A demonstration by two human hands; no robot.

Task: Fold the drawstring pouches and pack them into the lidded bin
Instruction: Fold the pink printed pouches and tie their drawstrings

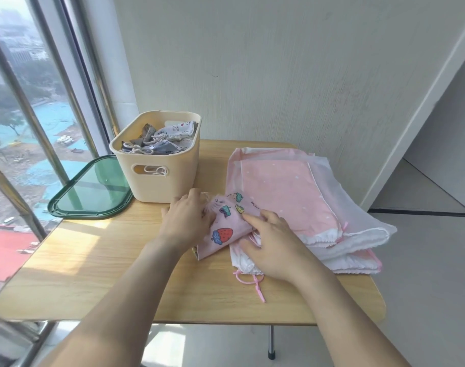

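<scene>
A small pink pouch with strawberry prints (227, 229) lies partly folded on the wooden table (114, 282), just in front of the cream bin (162, 181). My left hand (187, 221) lies on its gathered left end, fingers over the cloth. My right hand (271, 242) presses the pouch's right edge with the forefinger stretched out, its palm over the near edge of a stack of large pink and white drawstring bags (300, 197). The bin holds several grey and white pouches (159, 141) with cords.
A green translucent lid (93, 189) lies flat left of the bin, at the table's edge by the window. Pink drawstring cords (252, 282) trail from the stack toward the front edge. A white wall stands right behind the table.
</scene>
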